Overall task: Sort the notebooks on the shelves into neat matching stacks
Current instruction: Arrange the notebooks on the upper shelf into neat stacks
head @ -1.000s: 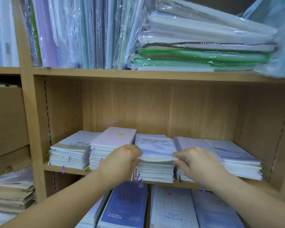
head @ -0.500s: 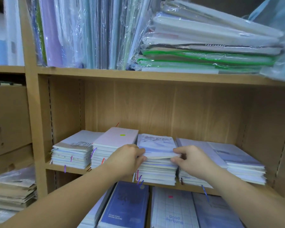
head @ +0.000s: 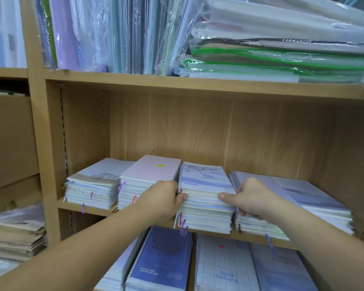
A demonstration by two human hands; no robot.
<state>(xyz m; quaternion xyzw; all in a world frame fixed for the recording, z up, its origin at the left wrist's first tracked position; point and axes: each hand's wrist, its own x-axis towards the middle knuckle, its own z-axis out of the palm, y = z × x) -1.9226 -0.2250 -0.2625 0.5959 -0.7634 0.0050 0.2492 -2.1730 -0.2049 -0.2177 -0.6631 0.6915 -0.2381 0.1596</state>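
Lying nearest, blue notebooks (head: 162, 261) sit below the middle shelf (head: 97, 209), whose front edge carries four stacks (head: 93, 190). The left hand (head: 162, 200) and right hand (head: 251, 196) grip the third stack (head: 206, 208) from either side, fingers curled round its upper notebooks. Plastic-wrapped packs (head: 282, 59) crowd the top shelf (head: 177, 86).

Left hand (head: 163, 199) and right hand (head: 249, 197) grip opposite sides of middle notebook stack (head: 205, 198) on wooden shelf (head: 97, 208); pink-topped stack (head: 149, 173) just left, wrapped packs (head: 282, 49) on the shelf above.
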